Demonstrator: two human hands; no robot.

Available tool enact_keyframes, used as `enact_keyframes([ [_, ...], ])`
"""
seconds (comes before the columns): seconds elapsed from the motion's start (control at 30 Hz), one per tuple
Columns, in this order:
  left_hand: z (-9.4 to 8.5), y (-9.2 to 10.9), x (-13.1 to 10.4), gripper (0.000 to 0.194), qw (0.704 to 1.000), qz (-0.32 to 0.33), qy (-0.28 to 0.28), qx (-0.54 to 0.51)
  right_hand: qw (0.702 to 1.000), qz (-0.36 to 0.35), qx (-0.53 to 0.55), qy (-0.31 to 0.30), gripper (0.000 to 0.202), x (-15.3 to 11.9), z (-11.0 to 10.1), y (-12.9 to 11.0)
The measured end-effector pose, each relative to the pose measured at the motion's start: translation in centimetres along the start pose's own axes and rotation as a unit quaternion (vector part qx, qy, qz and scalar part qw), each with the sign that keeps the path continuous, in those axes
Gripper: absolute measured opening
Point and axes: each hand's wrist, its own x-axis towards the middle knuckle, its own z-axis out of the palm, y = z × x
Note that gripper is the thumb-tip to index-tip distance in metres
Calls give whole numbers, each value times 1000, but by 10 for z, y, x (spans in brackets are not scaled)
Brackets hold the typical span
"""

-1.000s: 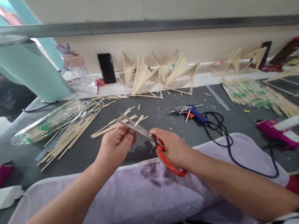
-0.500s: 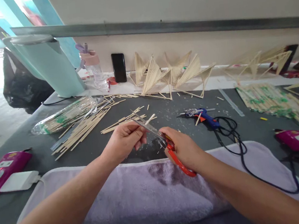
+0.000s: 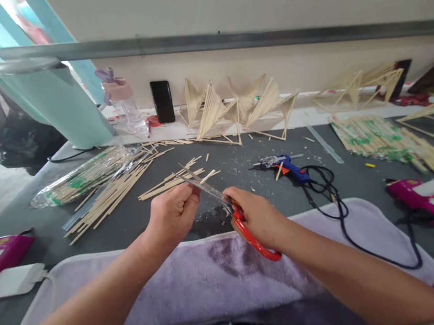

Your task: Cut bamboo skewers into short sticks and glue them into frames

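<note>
Fingers of your left hand (image 3: 173, 212) are curled in more tightly than half a second ago, when the lower ones stood looser; that grip is closed on a short stick (image 3: 208, 176), its pale end showing past the blades. Your right hand (image 3: 257, 213) is wrapped round the red handles of the scissors (image 3: 253, 238), and the blades stand slightly apart across the stick, as they did before. Your view has swung a little, so everything sits further left in it.

You have both hands above the tabletop (image 3: 131, 236), just beyond the far hem of the purple towel (image 3: 170, 295), which covers much of the near side. Past your left hand lies a small pile of sticks (image 3: 168, 183), close to the blade tips. Between that pile and the blue glue gun (image 3: 295, 168) you have a patch of dark surface, dotted with scraps. To your right, the black cord (image 3: 342, 215) loops down over the towel. The tabletop's left edge slants from the pitcher (image 3: 51, 103) toward you.
</note>
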Motion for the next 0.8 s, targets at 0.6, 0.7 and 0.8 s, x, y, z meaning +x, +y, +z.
enact_keyframes([
  [0.6,-3,-9,6,24,869,-234,-159,-405,999,-40,-10,28,29,4,2,0],
  [0.7,-3,-13,7,25,846,-257,-155,-441,999,-36,-19,24,30,4,-1,-1],
  [0.8,-1,-15,5,22,848,-267,-130,-438,999,-32,-19,19,29,4,-4,-2],
])
